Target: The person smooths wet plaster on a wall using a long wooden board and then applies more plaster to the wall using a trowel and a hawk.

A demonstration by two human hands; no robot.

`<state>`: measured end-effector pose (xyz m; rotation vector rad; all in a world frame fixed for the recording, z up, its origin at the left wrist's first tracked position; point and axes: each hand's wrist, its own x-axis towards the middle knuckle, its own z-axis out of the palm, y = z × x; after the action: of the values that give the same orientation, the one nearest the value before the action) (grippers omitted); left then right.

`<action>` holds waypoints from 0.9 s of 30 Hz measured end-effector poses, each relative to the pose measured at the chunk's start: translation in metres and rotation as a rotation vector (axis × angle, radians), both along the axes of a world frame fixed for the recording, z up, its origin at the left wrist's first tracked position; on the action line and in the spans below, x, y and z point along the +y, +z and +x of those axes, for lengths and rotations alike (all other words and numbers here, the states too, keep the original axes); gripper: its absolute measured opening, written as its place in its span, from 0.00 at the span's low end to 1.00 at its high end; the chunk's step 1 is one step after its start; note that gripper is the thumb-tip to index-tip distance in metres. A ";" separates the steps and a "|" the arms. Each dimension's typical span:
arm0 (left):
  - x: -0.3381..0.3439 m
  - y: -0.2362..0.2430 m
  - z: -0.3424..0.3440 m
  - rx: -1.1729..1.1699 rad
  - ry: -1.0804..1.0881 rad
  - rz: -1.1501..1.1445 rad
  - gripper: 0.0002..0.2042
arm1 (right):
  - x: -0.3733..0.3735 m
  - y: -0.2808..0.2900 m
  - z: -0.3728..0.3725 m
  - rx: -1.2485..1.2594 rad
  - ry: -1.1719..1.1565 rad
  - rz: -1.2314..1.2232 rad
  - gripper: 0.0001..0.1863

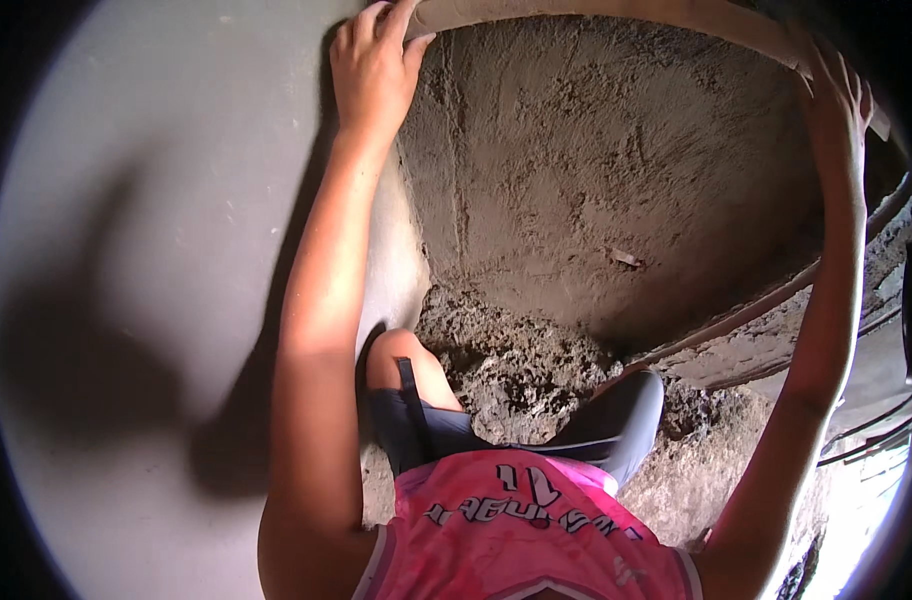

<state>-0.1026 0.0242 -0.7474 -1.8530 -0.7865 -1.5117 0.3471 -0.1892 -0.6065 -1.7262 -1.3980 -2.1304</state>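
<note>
A long pale straightedge board crosses the top of the head view, bent by the lens, against rough wet-looking grey render. My left hand grips the board near its left part, beside the smooth grey wall. My right hand holds the same board toward its right end, fingers curled over it; some fingertips are hard to make out.
Crumbly mortar lies around my bent legs. On the right run a rough ledge and dark cables, with bright light at the lower right. The smooth wall stands close along my left side.
</note>
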 end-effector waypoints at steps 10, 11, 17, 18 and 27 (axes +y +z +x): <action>-0.006 -0.123 -0.003 -0.028 0.052 -0.192 0.23 | -0.007 -0.113 -0.068 0.150 0.010 -0.117 0.25; -0.007 -0.130 -0.001 -0.036 0.053 -0.202 0.24 | -0.010 -0.119 -0.073 0.154 0.002 -0.115 0.25; -0.028 -0.192 -0.004 0.056 0.045 -0.446 0.23 | -0.023 -0.158 -0.078 0.211 0.148 -0.270 0.23; -0.033 -0.205 -0.002 0.029 0.024 -0.436 0.24 | -0.026 -0.160 -0.082 0.226 0.162 -0.280 0.23; -0.003 -0.036 0.011 -0.071 -0.020 0.005 0.23 | -0.028 -0.056 -0.033 0.075 0.063 0.045 0.21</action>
<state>-0.0919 0.0213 -0.7830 -1.8175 -0.7987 -1.5975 0.3139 -0.2176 -0.6625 -1.7033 -1.3562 -2.0274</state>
